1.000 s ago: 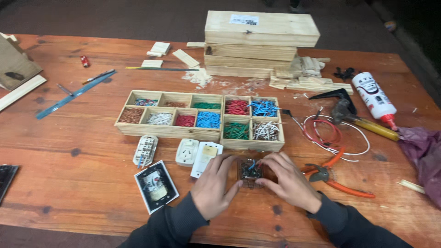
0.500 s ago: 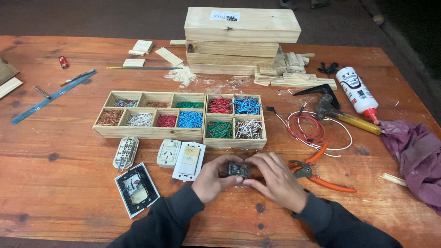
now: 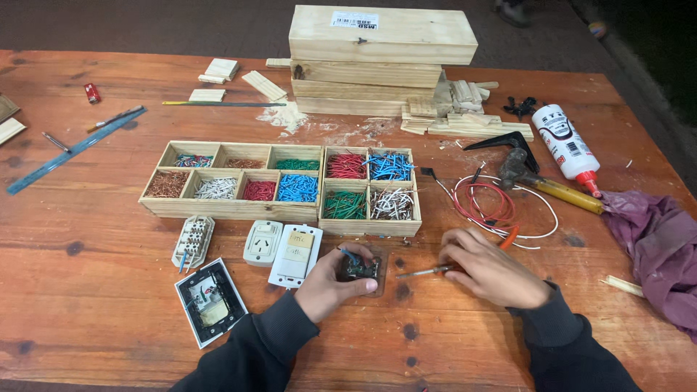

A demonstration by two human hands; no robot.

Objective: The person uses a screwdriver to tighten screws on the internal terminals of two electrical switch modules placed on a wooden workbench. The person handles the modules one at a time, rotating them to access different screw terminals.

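Switch module (image 3: 359,267), small and dark with a blue wire (image 3: 347,254) poking out of its top, sits low in the frame's centre on the table (image 3: 87,290), pinned under the left hand (image 3: 330,284), whose fingers clench around its near side. Right hand (image 3: 494,274), just right of it, is closing on a screwdriver (image 3: 425,272) lying on the wood, fingers on the handle but not lifted. Judging by that, wiring looks barely begun: one wire fitted, tray (image 3: 232,209) full, white switch (image 3: 296,254) waiting alongside.
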